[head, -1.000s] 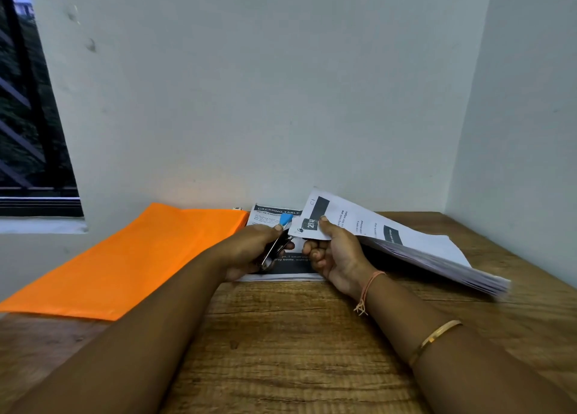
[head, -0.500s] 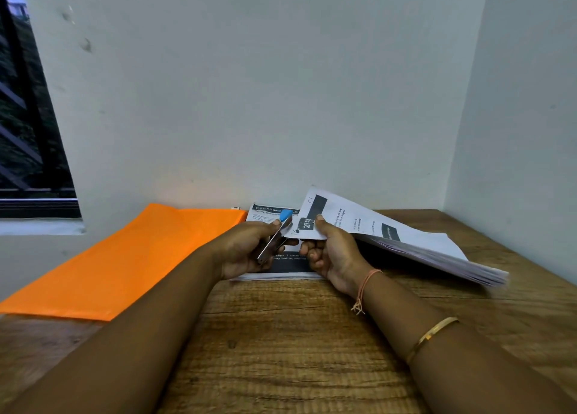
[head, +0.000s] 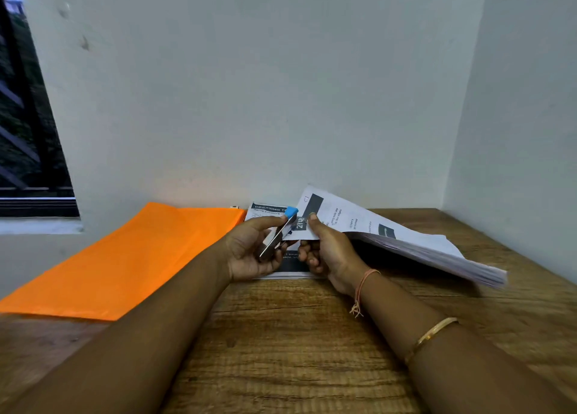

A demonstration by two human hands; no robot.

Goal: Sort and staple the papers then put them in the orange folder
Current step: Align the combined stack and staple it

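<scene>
1. Gripping a silver stapler (head: 278, 233) with a blue tip, the left hand (head: 249, 253) is curling its fingers and thumb round the body, just left of the frame's centre. The right hand (head: 327, 251) is pinching the near corner of a thick stack of papers (head: 412, 242), thumb on top and fingers curled beneath.
2. Nearest the camera, both forearms are reaching up from the bottom edge over a wooden table (head: 296, 345). A gold bangle (head: 432, 335) is sitting on the right forearm and a pink thread bracelet (head: 363, 284) is hanging at the wrist.
3. At centre, the stapler's blue end is touching the stack's pinched corner; whether the sheets are lying inside its mouth cannot be told.
4. The stack is tilting up off the table and running toward the right of the frame, its far end blurred. It is shadowing the tabletop beneath it.
5. A flat printed sheet (head: 265, 211) is lying under both hands, which are covering most of it. Its dark header is reading "DRESSING T", the rest hidden by the stapler.
6. The lifted top sheet is showing a handwritten "C1" at its corner and white digits on a dark block, too blurred to read.
7. The orange folder (head: 131, 257) is lying flat at the left of the frame, apart from the hands, its contents out of sight.
8. Farthest back, a white wall (head: 265, 101) is filling the top, with a dark window (head: 25, 126) at upper left.
</scene>
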